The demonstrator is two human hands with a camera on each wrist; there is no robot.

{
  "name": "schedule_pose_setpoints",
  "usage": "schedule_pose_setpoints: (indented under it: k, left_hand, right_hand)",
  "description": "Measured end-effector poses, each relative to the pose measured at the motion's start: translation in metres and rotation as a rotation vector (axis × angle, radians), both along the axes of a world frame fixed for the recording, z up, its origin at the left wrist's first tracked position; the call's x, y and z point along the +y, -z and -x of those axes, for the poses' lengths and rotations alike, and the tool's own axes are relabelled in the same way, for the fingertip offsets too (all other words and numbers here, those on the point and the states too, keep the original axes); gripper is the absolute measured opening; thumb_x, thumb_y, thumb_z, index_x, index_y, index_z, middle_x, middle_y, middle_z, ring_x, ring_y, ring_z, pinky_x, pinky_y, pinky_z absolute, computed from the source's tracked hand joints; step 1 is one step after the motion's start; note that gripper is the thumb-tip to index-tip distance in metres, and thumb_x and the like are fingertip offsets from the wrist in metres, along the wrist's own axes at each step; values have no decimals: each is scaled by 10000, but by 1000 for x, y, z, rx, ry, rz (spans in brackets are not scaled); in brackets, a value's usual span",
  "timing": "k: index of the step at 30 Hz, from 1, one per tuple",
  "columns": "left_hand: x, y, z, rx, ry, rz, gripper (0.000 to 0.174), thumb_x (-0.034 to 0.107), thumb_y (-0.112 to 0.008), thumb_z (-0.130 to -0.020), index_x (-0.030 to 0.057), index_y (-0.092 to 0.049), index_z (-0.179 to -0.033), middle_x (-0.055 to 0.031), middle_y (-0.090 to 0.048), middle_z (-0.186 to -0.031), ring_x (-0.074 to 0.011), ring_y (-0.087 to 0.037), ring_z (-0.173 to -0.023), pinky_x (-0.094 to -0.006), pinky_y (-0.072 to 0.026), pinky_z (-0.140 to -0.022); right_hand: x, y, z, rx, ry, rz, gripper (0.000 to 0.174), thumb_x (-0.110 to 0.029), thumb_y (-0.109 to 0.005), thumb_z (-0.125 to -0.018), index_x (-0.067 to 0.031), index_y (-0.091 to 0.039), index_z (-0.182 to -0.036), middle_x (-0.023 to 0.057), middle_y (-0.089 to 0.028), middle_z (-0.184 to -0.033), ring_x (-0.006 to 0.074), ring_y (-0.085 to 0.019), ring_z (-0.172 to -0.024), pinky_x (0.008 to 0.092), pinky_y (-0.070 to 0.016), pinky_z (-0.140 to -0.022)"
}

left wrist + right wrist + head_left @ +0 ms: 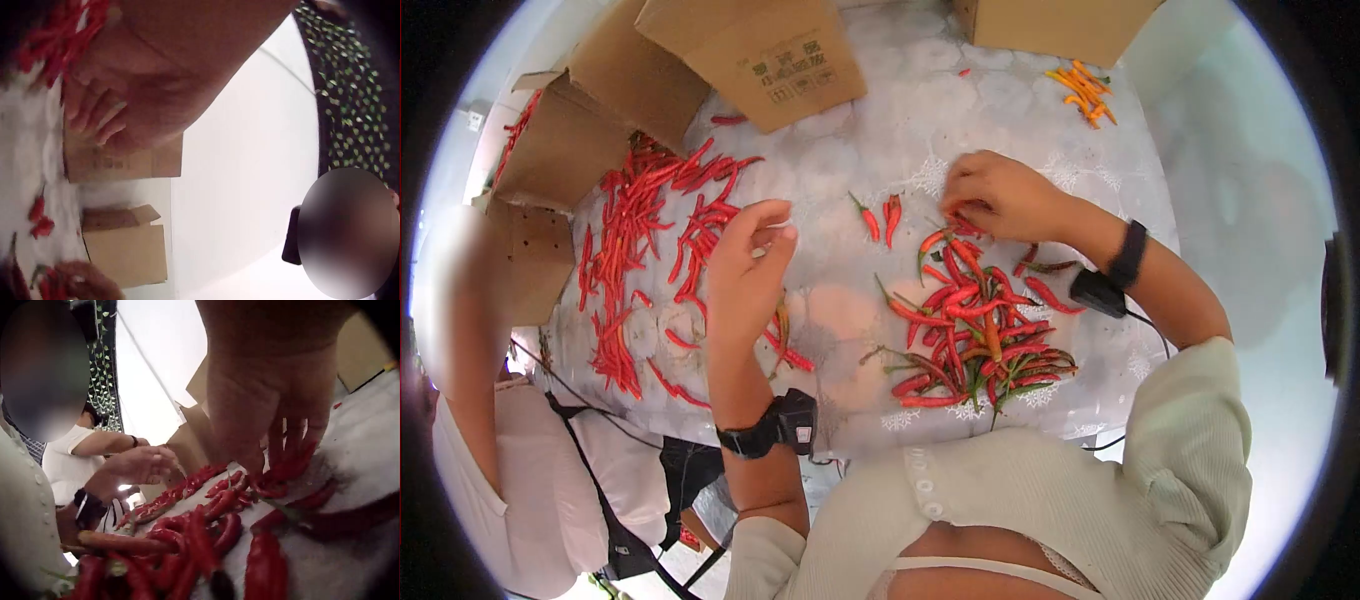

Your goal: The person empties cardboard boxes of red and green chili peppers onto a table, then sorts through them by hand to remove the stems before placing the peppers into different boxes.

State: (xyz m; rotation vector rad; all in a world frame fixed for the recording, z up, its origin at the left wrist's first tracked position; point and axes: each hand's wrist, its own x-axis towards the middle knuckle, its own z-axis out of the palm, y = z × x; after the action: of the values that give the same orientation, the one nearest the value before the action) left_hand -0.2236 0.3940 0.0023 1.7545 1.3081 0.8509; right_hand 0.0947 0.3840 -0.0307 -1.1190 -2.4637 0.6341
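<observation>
A heap of red chilies with green stems (980,335) lies on the patterned tablecloth (850,170) in front of me. My right hand (962,215) reaches into the far edge of the heap, and its curled fingers pinch a red chili (960,232). The right wrist view shows those fingers (294,450) down among the chilies (206,531). My left hand (775,232) is lifted above the cloth between the two piles. Its fingertips (94,122) are drawn together, and anything between them is too small to make out.
A long spread of red chilies (640,240) lies at the left. Two loose chilies (880,218) sit mid-table and orange ones (1085,92) far right. Cardboard boxes (760,50) (565,145) (1050,25) line the back. Another person (470,400) stands at the left.
</observation>
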Motion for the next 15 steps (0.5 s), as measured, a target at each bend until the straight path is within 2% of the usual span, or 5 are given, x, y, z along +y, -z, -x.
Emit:
schedule_pose_setpoints:
  k: [3,5,8,11,15]
  left_hand:
    - [-23,-14,28,90,-105,5,246,135,-635,-839,29,-598,-1058,-54,-623,-919,-136,-578,-821,-258,-471,-712]
    - [-36,-15,39,133,-182,4,199,137,-644,-833,21,-614,-992,-39,-619,-832,-116,-560,-728,-246,-459,-667]
    - [-51,0,42,233,-198,29,211,193,-679,-803,23,-623,-914,-53,-609,-789,-151,-564,-691,-284,-454,-624]
    - [-62,15,29,635,-170,-136,239,239,-708,-756,31,-607,-817,-80,-590,-736,-223,-574,-673,-348,-450,-606]
    - [-65,21,10,820,-40,-114,223,227,-689,-740,41,-570,-773,-106,-580,-719,-295,-580,-696,-402,-443,-613]
  right_hand:
    - [-43,-12,-18,17,44,135,161,-94,-584,-802,-53,-648,-944,118,-603,-865,308,-552,-883,393,-432,-817]
    - [-75,-22,-30,104,171,238,278,-156,-611,-817,-57,-614,-1076,135,-611,-997,306,-554,-976,386,-425,-874]
    - [-121,-26,-40,39,439,97,606,-305,-705,-757,-73,-488,-1273,172,-532,-1220,325,-489,-1145,389,-380,-971]
    - [-163,-22,-40,13,562,59,926,-433,-784,-629,-92,-359,-1378,208,-375,-1377,372,-368,-1266,410,-312,-1044]
    - [-206,-17,-24,-85,503,128,1055,-450,-826,-536,-141,-319,-1408,245,-263,-1424,433,-298,-1293,454,-296,-1048]
